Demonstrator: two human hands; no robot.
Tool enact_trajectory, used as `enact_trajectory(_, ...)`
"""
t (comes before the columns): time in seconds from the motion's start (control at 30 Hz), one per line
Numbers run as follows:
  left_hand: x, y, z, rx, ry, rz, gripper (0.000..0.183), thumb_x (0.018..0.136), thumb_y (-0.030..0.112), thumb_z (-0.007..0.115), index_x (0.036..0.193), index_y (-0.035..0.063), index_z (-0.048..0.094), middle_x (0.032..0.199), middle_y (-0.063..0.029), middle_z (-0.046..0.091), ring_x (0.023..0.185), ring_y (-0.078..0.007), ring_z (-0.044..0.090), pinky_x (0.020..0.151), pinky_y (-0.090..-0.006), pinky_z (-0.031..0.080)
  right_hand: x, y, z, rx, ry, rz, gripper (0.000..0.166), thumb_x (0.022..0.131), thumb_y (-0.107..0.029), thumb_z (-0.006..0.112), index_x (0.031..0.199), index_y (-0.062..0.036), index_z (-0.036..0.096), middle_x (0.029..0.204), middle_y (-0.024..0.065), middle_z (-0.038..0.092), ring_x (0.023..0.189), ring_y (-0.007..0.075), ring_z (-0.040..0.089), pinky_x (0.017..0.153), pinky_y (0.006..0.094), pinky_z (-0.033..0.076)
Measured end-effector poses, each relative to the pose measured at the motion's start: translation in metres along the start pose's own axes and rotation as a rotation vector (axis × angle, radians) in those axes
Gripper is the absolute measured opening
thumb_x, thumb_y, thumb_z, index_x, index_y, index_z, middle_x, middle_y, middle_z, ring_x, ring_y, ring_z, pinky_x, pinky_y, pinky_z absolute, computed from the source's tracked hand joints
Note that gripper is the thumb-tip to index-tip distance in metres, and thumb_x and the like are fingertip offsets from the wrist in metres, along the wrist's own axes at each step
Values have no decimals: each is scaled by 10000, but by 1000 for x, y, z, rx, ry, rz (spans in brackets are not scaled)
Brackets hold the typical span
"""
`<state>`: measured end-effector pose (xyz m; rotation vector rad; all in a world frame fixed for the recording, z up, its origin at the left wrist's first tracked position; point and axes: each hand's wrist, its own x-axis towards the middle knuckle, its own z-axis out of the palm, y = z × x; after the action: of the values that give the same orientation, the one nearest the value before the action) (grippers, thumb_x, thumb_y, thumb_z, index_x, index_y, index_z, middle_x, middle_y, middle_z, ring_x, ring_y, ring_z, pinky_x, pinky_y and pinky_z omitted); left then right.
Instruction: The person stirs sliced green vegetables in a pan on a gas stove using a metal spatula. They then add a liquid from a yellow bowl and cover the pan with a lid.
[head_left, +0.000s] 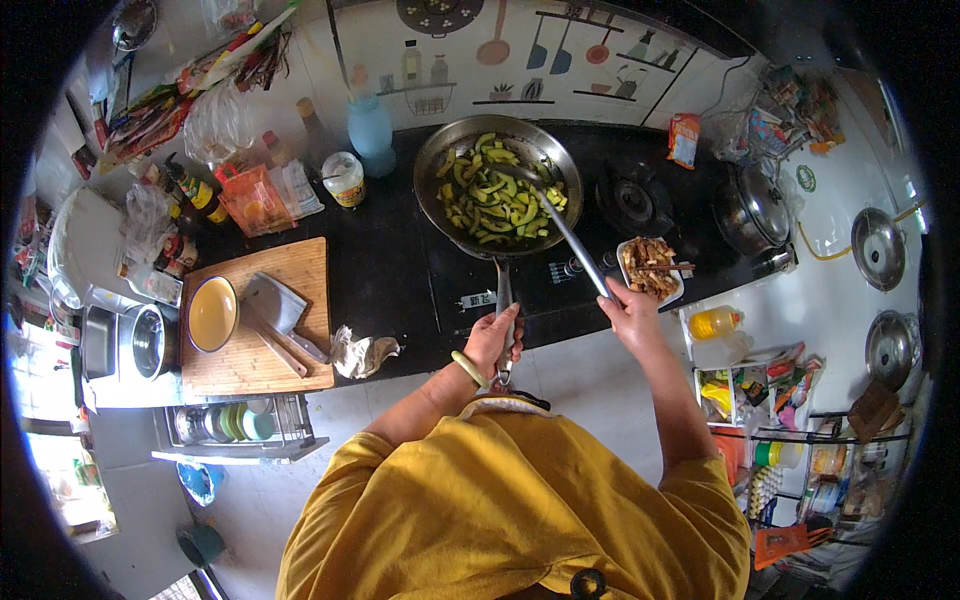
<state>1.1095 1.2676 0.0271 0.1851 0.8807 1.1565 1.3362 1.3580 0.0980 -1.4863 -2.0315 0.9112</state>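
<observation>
My left hand (493, 339) grips the handle of a metal frying pan (429, 217) on the stove. Green vegetable slices (495, 217), some with dark green skin, lie spread in the pan. My right hand (634, 315) is closed around the long handle of a metal spatula or ladle (571, 238); its head rests among the slices near the pan's middle. Just above my right hand, a white dish (678, 291) holds browned food pieces (651, 264) with chopsticks (667, 268) lying across them.
Left of the stove, a wooden cutting board (259, 375) bears a yellow bowl (213, 313), a cleaver (276, 304) and another wooden-handled tool. A crumpled cloth (361, 352) lies beside it. An open jar (343, 180) stands behind. Right of the pan are an empty burner (634, 196) and a lidded pot (752, 210).
</observation>
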Motion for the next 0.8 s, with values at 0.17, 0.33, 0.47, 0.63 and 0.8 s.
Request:
enact_trajectory(0.17,-2,2,1,6,12,-8,316,903,335,553,735,72,507,625,-32,509,426,-151,466,395,-297,390,-25,-25,-4,-84,-88,-44,390,824,-134,661,1157,41,560,794,101,656,649,80,552,586,240,461)
enact_trajectory(0.33,1,0,-3,8,9,0,318,906,334,547,736,68,508,628,-39,516,422,-155,470,389,-301,395,-36,-26,-21,81,-147,25,363,827,-116,653,1149,30,573,765,62,648,601,67,530,533,234,443)
enact_trajectory(0.47,-1,-1,-1,1,14,3,313,906,332,547,746,66,509,625,-39,516,425,-155,476,386,-296,398,-17,-21,-12,95,-60,23,403,836,-143,651,1187,27,552,726,33,615,525,52,487,463,223,400)
enact_trajectory(0.63,3,-3,-3,8,8,4,312,908,335,545,758,64,506,620,-34,508,429,-150,474,384,-287,398,30,-8,6,303,-28,72,437,863,-149,614,1239,41,496,656,6,550,449,57,462,399,217,382)
enact_trajectory(0.8,5,-4,-6,4,7,9,318,907,339,546,757,61,507,618,-31,504,433,-147,473,381,-285,395,65,-16,13,364,-34,84,416,863,-156,609,1232,9,512,642,8,536,430,61,463,373,216,379)
